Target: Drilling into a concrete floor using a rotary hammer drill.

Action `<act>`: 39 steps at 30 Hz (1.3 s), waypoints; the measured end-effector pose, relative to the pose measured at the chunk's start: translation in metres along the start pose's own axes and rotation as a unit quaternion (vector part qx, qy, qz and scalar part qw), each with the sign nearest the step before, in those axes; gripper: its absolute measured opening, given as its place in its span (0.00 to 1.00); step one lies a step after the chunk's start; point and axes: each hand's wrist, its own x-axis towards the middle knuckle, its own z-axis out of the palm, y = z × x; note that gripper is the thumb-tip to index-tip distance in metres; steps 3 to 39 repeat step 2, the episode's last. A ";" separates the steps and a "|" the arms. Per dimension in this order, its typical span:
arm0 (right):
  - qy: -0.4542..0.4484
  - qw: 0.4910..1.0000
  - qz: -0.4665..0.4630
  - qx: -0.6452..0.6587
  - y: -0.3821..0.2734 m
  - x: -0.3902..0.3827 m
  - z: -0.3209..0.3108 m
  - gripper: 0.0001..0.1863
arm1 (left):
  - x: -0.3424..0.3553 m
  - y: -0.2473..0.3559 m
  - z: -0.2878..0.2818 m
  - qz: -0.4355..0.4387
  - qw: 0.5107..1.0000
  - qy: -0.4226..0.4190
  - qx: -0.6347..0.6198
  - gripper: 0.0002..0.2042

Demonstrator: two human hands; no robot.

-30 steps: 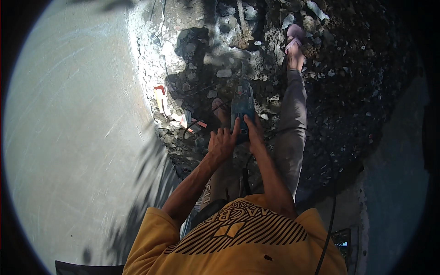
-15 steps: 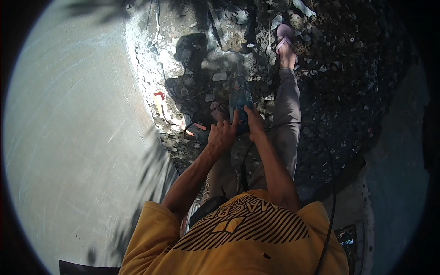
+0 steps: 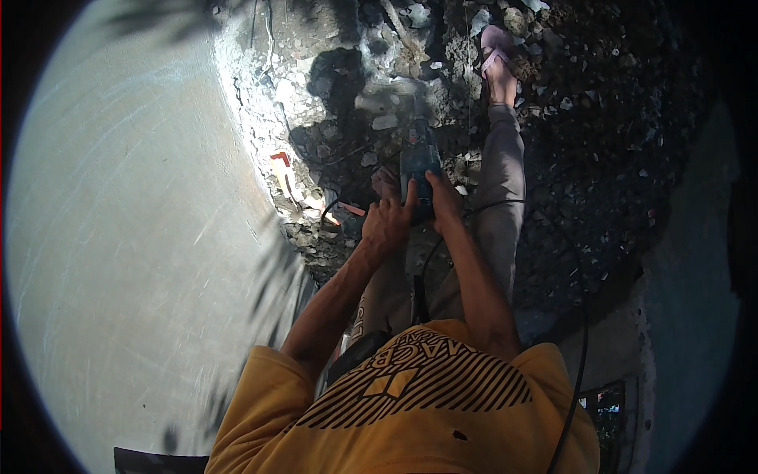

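Observation:
In front of my legs I hold a teal corded power tool pointing away from me over the rubble. My left hand grips its rear left side, with the index finger stretched along the body. Against the right side of the housing, my right hand is closed, thumb on top. The tool's front end is blurred, so I cannot make out its tip. A black cord curves from the tool's area past my right leg. My palms and the undersides of my fingers are hidden.
Broken stones and dirt cover the ground. A smooth grey wall rises on the left. Near its base lies an orange-and-white object. My right foot, in a pink flip-flop, stands far forward; my left foot is partly behind the tool.
The view has shifted slightly, so the ground and wall sit a little differently in it. Both hands keep their hold on the power tool.

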 end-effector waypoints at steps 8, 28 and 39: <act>-0.011 1.000 0.015 0.015 0.005 0.007 0.002 0.36 | 0.001 -0.001 -0.008 -0.003 1.000 -0.017 0.004 0.41; -0.011 1.000 0.015 0.015 0.005 0.007 0.002 0.36 | 0.001 -0.001 -0.008 -0.003 1.000 -0.017 0.004 0.41; -0.011 1.000 0.015 0.015 0.005 0.007 0.002 0.36 | 0.001 -0.001 -0.008 -0.003 1.000 -0.017 0.004 0.41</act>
